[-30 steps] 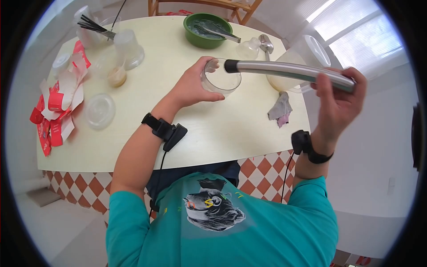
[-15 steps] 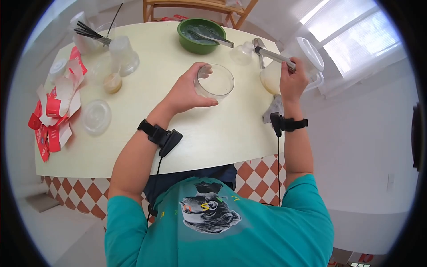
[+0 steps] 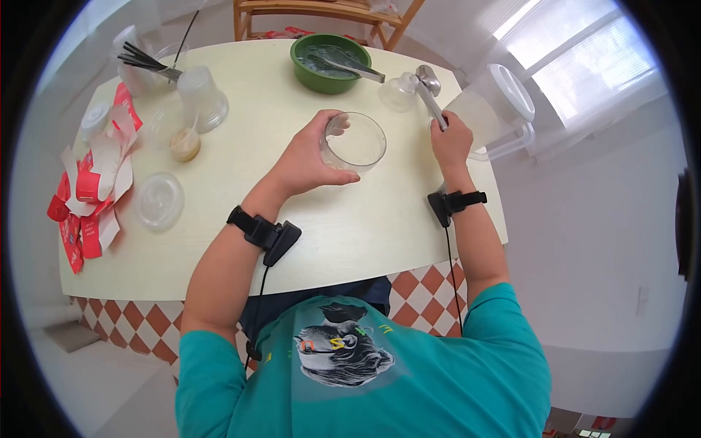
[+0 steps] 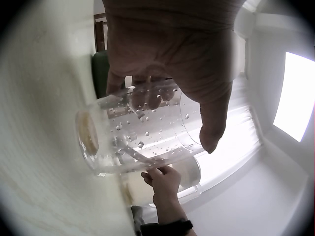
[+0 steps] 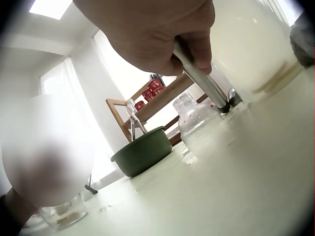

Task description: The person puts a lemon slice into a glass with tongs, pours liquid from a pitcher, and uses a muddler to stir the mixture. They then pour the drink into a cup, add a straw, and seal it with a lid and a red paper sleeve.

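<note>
My left hand [image 3: 305, 162] grips a clear drinking glass [image 3: 353, 140], fingers and thumb around its side. Water drops dot the wall of the glass [image 4: 142, 130] in the left wrist view. On the right, my right hand [image 3: 453, 142] grips a metal muddler [image 3: 432, 106] by one end, beside a large clear pitcher [image 3: 485, 109]. The muddler's black tip points down and away, right at the tabletop in the right wrist view. A rounded metal piece [image 3: 429, 77] sits by that tip. Left of it stands a clear dome-shaped piece with a neck [image 3: 398, 93].
A green basin [image 3: 330, 86] with tongs across it stands at the back. Torn red and white packaging [image 3: 95, 182], a round clear lid [image 3: 158, 201], a cup with brown contents [image 3: 185, 146] and stacked clear cups [image 3: 201, 95] occupy the left side.
The right hand has carried the muddler from above the glass over to the right and lowered it beside the pitcher. The left hand still holds the glass.
</note>
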`<state>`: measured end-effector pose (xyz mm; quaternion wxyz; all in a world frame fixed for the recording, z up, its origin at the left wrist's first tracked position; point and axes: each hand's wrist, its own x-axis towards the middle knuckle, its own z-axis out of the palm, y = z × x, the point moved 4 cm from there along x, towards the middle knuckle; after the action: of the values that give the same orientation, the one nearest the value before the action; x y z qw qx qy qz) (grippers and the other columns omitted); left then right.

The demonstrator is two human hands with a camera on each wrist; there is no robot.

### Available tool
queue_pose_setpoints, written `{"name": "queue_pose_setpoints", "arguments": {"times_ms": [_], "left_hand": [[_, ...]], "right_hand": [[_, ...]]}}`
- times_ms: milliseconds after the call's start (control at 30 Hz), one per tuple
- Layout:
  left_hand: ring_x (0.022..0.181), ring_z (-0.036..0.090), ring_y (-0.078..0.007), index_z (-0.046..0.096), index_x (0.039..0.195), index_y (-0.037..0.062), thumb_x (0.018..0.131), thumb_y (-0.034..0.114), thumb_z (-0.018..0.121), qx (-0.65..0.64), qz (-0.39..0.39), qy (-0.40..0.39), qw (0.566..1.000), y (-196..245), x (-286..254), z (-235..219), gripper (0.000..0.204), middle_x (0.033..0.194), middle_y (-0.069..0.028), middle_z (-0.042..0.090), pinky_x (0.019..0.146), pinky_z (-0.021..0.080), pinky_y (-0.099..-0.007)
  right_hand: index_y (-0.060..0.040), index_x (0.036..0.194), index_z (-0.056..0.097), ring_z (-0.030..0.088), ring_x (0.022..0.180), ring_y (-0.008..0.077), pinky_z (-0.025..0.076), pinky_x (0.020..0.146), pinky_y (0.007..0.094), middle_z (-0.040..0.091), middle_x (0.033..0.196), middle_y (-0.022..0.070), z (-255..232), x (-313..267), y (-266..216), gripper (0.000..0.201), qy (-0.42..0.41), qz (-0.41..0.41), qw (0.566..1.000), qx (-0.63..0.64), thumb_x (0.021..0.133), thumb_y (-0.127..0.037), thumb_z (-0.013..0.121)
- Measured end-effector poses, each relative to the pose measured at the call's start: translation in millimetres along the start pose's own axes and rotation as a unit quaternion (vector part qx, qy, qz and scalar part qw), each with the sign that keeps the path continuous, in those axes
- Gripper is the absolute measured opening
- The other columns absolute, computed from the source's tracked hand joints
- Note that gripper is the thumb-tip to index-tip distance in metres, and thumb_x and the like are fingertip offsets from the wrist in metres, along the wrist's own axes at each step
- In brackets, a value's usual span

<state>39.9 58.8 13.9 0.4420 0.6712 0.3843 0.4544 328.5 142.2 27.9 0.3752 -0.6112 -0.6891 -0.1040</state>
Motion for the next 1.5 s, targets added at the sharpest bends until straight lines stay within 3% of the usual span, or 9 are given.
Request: {"name": "queue_pose_setpoints", "arguments": {"times_ms": [167, 267, 600, 667, 767, 867, 1200, 1367, 1500], "left_hand": [[0.119, 0.051, -0.0230, 0.040, 0.132, 0.0045, 0.054, 0.014, 0.084, 0.001, 0.003, 0.003, 1.000, -3, 0, 1, 0.090, 0.125, -0.0127, 0.054, 0.101, 0.040, -0.0356], [0.119, 0.051, -0.0246, 0.040, 0.131, 0.0022, 0.054, 0.017, 0.085, 0.000, 0.004, 0.007, 1.000, -1, 0, 1, 0.090, 0.124, -0.0147, 0.054, 0.102, 0.039, -0.0350], [0.120, 0.050, -0.0262, 0.041, 0.129, 0.0002, 0.054, 0.019, 0.085, -0.018, 0.007, 0.006, 1.000, 2, -1, 0, 0.089, 0.123, -0.0166, 0.054, 0.104, 0.038, -0.0343], [0.119, 0.051, -0.0261, 0.041, 0.128, 0.0004, 0.055, 0.019, 0.085, -0.013, 0.011, 0.006, 1.000, 1, -1, 0, 0.088, 0.123, -0.0164, 0.054, 0.103, 0.038, -0.0343], [0.118, 0.051, -0.0258, 0.041, 0.128, 0.0007, 0.055, 0.020, 0.085, -0.006, 0.017, 0.008, 1.000, 1, -1, 0, 0.087, 0.122, -0.0160, 0.055, 0.102, 0.039, -0.0343], [0.117, 0.052, -0.0257, 0.042, 0.127, 0.0008, 0.055, 0.020, 0.085, -0.007, 0.017, 0.009, 1.000, 1, -1, 0, 0.087, 0.121, -0.0158, 0.055, 0.102, 0.039, -0.0343], [0.121, 0.050, -0.0241, 0.039, 0.132, 0.0035, 0.054, 0.013, 0.084, -0.016, 0.001, -0.001, 1.000, 0, -2, -1, 0.090, 0.126, -0.0134, 0.052, 0.104, 0.038, -0.0362], [0.121, 0.049, -0.0243, 0.039, 0.132, 0.0031, 0.054, 0.012, 0.084, -0.014, 0.009, 0.000, 1.000, -3, -1, 0, 0.090, 0.127, -0.0135, 0.052, 0.104, 0.039, -0.0356], [0.117, 0.052, -0.0259, 0.042, 0.127, 0.0009, 0.054, 0.019, 0.085, -0.011, 0.027, 0.012, 1.000, -1, -1, -1, 0.087, 0.121, -0.0165, 0.055, 0.102, 0.039, -0.0339]], "right_hand": [[-0.0005, 0.088, 0.067, 0.064, 0.079, 0.0363, 0.051, 0.073, 0.0436, 0.067, 0.082, 0.0184, 23, -14, 3, 0.025, -0.196, 0.056, 0.968, -0.150, 0.076, -0.023, 0.067], [0.0007, 0.087, 0.066, 0.064, 0.080, 0.0378, 0.051, 0.074, 0.0444, 0.066, 0.083, 0.0189, 31, -14, 2, 0.028, -0.249, 0.037, 0.950, -0.184, 0.074, -0.024, 0.068], [0.0018, 0.082, 0.067, 0.065, 0.082, 0.0368, 0.053, 0.072, 0.0440, 0.067, 0.085, 0.0201, 34, -3, -9, 0.028, -0.289, 0.007, 0.934, -0.209, 0.073, -0.025, 0.070], [0.0015, 0.085, 0.068, 0.066, 0.081, 0.0365, 0.054, 0.071, 0.0431, 0.067, 0.085, 0.0198, 32, 0, -14, 0.017, -0.299, 0.004, 0.926, -0.229, 0.074, -0.010, 0.064], [0.0004, 0.087, 0.068, 0.067, 0.083, 0.0350, 0.054, 0.072, 0.0420, 0.068, 0.087, 0.0187, 32, 2, -18, 0.016, -0.312, -0.001, 0.918, -0.246, 0.075, -0.009, 0.062], [0.0011, 0.086, 0.068, 0.066, 0.084, 0.0353, 0.054, 0.073, 0.0425, 0.067, 0.089, 0.0191, 38, 4, -10, 0.028, -0.314, 0.006, 0.914, -0.257, 0.074, -0.023, 0.071], [-0.0018, 0.086, 0.068, 0.066, 0.082, 0.0341, 0.053, 0.072, 0.0424, 0.067, 0.086, 0.0167, 12, 10, -34, 0.019, -0.311, -0.001, 0.917, -0.251, 0.079, -0.020, 0.064], [-0.0069, 0.074, 0.063, 0.063, 0.071, 0.0346, 0.049, 0.062, 0.0438, 0.064, 0.072, 0.0127, -16, 21, -45, 0.026, -0.160, -0.033, 0.970, -0.182, 0.087, -0.029, 0.058], [-0.0067, 0.069, 0.061, 0.058, 0.063, 0.0350, 0.044, 0.055, 0.0431, 0.059, 0.062, 0.0133, -46, 24, -52, 0.035, -0.113, -0.041, 0.985, -0.123, 0.089, -0.035, 0.056]]}}
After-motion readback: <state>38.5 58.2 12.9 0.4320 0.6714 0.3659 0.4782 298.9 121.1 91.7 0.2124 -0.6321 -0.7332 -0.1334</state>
